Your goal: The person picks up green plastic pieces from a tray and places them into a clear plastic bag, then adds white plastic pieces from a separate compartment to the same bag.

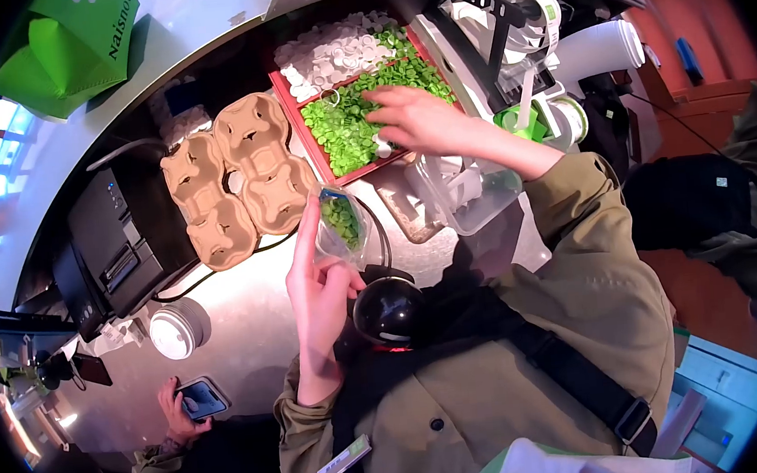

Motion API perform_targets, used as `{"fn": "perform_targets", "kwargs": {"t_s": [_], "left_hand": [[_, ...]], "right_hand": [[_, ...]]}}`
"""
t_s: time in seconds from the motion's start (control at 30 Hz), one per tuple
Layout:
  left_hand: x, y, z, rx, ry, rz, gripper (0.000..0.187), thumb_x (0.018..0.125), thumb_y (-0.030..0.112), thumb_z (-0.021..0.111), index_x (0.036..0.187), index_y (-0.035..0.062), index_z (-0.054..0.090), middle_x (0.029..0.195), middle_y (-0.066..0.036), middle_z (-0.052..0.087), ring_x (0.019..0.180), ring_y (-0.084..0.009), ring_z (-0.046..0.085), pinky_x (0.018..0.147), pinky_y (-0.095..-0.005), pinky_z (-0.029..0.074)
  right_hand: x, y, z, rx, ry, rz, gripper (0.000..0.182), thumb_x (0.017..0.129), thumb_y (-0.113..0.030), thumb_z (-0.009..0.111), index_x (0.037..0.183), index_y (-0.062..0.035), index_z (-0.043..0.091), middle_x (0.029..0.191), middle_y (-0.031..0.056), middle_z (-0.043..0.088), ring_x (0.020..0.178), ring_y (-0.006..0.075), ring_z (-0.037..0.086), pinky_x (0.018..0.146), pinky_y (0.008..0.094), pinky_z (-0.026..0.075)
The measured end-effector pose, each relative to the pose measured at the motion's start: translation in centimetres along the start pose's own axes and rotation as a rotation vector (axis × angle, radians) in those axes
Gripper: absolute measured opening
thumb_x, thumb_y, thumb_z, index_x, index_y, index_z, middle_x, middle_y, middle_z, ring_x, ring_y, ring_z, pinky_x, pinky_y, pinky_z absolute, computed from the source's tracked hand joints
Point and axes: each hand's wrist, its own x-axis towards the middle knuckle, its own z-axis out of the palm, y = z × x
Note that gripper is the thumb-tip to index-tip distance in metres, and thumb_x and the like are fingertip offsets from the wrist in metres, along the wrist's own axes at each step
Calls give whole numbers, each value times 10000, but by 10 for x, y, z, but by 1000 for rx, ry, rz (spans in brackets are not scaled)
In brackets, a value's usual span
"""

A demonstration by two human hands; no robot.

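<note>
My right hand (418, 118) reaches into a red tray (376, 165), its fingers spread over many small green pieces (348, 132). Small white pieces (329, 54) fill the tray's far compartment. Around the clear bag (355, 238), which has green pieces inside, my left hand (318, 286) is closed, with one finger pointing up along the bag's left edge. A clear plastic container (491, 194) lies below my right forearm.
Two cardboard cup carriers (261, 161) stand left of the tray, beside a black printer (117, 244). A lidded white cup (173, 331) is on the metal counter (245, 354). Another person's hand (174, 413) holds a phone (202, 400) at lower left. Paper rolls (532, 24) sit right.
</note>
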Motion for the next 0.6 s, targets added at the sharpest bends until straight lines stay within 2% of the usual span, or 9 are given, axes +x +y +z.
{"fn": "perform_targets", "kwargs": {"t_s": [0.07, 0.13, 0.2, 0.23, 0.33, 0.37, 0.43, 0.5, 0.6], "left_hand": [[-1, 1, -2, -28, -13, 5, 747, 678, -126, 352, 1387, 95, 269, 1205, -81, 502, 532, -62, 510, 463, -172, 395], [-1, 1, -2, -39, 3, 16, 745, 680, -123, 354, 1387, 96, 270, 1189, -77, 512, 529, -60, 507, 462, -170, 394], [-3, -1, -2, -32, 30, 29, 742, 683, -117, 358, 1387, 100, 271, 1142, -76, 534, 525, -56, 502, 461, -168, 391], [-2, -1, -3, -26, 44, 37, 741, 684, -113, 360, 1387, 102, 272, 1119, -76, 545, 523, -54, 500, 461, -167, 390], [-3, 1, -4, -9, 20, 9, 731, 690, -103, 363, 1387, 98, 274, 986, -68, 584, 522, -50, 495, 458, -165, 385], [-4, 0, -2, -5, 43, 25, 719, 697, -95, 361, 1386, 87, 269, 787, -43, 594, 510, -47, 488, 455, -163, 381], [-4, 0, -2, -8, 23, 40, 709, 704, -88, 357, 1387, 78, 262, 679, -19, 564, 498, -46, 482, 454, -163, 379], [-5, 1, -2, -4, 21, 50, 699, 713, -81, 354, 1388, 72, 256, 605, -3, 540, 487, -44, 475, 455, -162, 378], [-9, 1, -2, 4, 37, 61, 687, 724, -72, 349, 1389, 68, 250, 567, 3, 523, 475, -42, 465, 458, -162, 376]], "right_hand": [[-4, 18, -9, 193, 8, 113, 260, 816, -157, 538, 1024, -16, 604, 1194, 159, 521, 1053, 323, 523, 908, 378, 414], [-9, 39, -22, 186, 82, 137, 234, 814, -138, 535, 993, -13, 617, 1086, 173, 576, 988, 319, 558, 855, 367, 440], [-13, 46, -30, 181, 125, 379, 227, 767, -113, 511, 913, 22, 622, 906, 207, 611, 865, 330, 594, 798, 385, 467], [-15, 51, -30, 155, 101, 422, 233, 760, -138, 523, 905, 17, 621, 822, 211, 614, 819, 345, 598, 773, 388, 471], [-14, 41, -22, 189, -40, 437, 260, 753, -191, 553, 885, 24, 619, 779, 214, 612, 794, 343, 604, 751, 388, 476], [-11, 33, -20, 193, -52, 442, 303, 736, -232, 589, 882, 33, 612, 784, 218, 616, 782, 339, 607, 739, 388, 478], [-8, 30, -3, 186, 58, 322, 361, 709, -228, 620, 952, 36, 588, 906, 220, 597, 824, 355, 593, 756, 400, 475], [-4, 21, 1, 189, 58, 348, 398, 706, -201, 623, 1028, 25, 563, 999, 218, 554, 914, 364, 567, 802, 408, 461], [0, 39, 4, 105, 70, 364, 390, 720, -184, 634, 1054, 2, 558, 971, 189, 560, 926, 341, 552, 836, 393, 438]]}}
